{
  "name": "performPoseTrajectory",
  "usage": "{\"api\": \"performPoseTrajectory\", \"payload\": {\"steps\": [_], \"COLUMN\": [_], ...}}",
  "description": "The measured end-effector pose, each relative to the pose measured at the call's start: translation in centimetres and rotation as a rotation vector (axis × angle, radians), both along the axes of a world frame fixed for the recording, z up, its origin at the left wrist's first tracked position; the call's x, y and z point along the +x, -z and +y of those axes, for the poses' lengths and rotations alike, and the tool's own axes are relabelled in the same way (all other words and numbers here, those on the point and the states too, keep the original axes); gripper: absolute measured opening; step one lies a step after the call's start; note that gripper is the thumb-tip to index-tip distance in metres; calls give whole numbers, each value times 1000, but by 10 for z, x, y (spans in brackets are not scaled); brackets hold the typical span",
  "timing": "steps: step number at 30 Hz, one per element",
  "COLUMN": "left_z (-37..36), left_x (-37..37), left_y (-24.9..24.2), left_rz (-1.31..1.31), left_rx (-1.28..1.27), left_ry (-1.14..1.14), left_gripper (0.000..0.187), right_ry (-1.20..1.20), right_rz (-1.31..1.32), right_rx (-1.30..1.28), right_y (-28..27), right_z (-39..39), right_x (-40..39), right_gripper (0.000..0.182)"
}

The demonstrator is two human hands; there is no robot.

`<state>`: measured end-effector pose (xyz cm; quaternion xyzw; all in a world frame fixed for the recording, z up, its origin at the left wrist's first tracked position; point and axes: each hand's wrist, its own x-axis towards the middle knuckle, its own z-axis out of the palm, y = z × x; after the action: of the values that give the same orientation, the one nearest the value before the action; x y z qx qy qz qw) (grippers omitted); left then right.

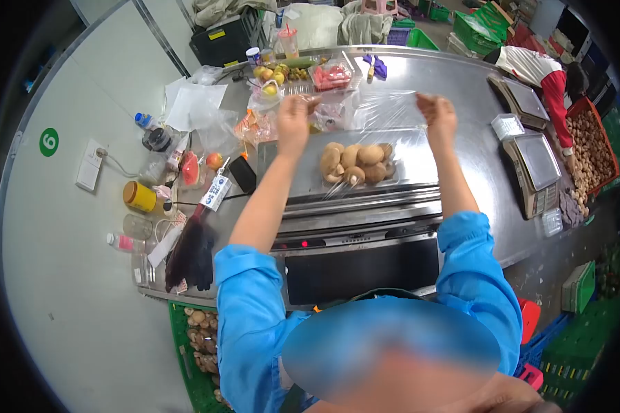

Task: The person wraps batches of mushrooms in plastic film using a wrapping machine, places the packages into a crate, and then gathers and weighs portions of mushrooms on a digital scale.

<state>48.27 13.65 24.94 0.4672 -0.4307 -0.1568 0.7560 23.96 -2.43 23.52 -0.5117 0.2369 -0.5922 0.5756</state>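
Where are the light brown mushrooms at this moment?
In the head view, the mushrooms are near the centre, slightly toward the left hand, between both forearms. They lie just beyond the long metal bars.

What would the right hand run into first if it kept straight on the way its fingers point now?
Probably the clear film: the fingers of the right hand point inward, toward the film's near corner. It is see-through, so depth and any contact are hard to judge.
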Motion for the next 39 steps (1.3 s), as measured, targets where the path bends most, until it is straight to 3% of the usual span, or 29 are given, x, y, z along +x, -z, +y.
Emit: {"api": "performPoseTrajectory", "payload": {"steps": [2,3,4,5,6,8,9,11,12,13,15,17,19,21,23,25,28,29,31,33,34,35,37,39], "left_z": [-30,-36,-35,-30,-21,2,10,25,43,59,84,100,117,145,177,202,244,257,266,280,281,281,292,336], "left_x": [36,48,52,50,48,40,39,34,22,11,6,-7,-22,-39,-70,-96,-86,-83,-86,-87,-96,-105,-116,-129], "left_y": [77,122,149,147,144,140,135,121,118,113,96,100,88,76,64,89,162,179,179,177,171,164,136,147], "left_rz": [-609,-697,-786,-850,-999,-1134,-1065,-1003,-679,-347,-686,-595,-481,-318,186,322,276,125,-12,-365,59,444,815,882], "left_rx": [352,410,468,425,407,410,454,494,599,692,781,614,701,743,929,1038,1157,1012,871,759,834,739,690,914], "left_ry": [-187,-63,62,52,1,-26,114,249,385,514,461,343,268,233,348,289,423,398,384,270,294,276,307,403], "left_gripper": [18,20,22,25,24,24,25,25,27,29,31,31,30,35,40,41,37,34,32,28,28,31,35,36], "right_ry": [-12,-60,-142,-224,-223,-135,-138,-504,-552,-545,-434,-429,-341,-534,-672,-660,-621,-550,-316,-201,-147,-96,-212,-346], "right_rz": [539,852,865,867,866,885,885,952,749,745,897,917,877,724,727,784,870,983,962,955,860,758,618,476], "right_rx": [-121,-217,-497,-777,-771,-1067,-1052,-251,-163,-158,-194,-276,-212,-7,96,369,271,186,-56,-72,134,339,690,847], "right_y": [78,102,112,118,116,109,100,85,98,97,83,77,61,45,49,98,146,136,138,147,145,142,131,113], "right_z": [-41,-46,-31,-18,-19,-7,4,32,39,54,77,89,107,123,153,182,208,219,246,264,266,269,268,286], "right_x": [21,26,30,35,36,23,15,0,-9,-18,-40,-48,-55,-70,-91,-109,-139,-148,-159,-162,-162,-163,-187,-214], "right_gripper": [25,24,24,23,23,25,25,27,29,29,32,34,37,39,40,42,40,32,24,20,20,20,18,24]}}
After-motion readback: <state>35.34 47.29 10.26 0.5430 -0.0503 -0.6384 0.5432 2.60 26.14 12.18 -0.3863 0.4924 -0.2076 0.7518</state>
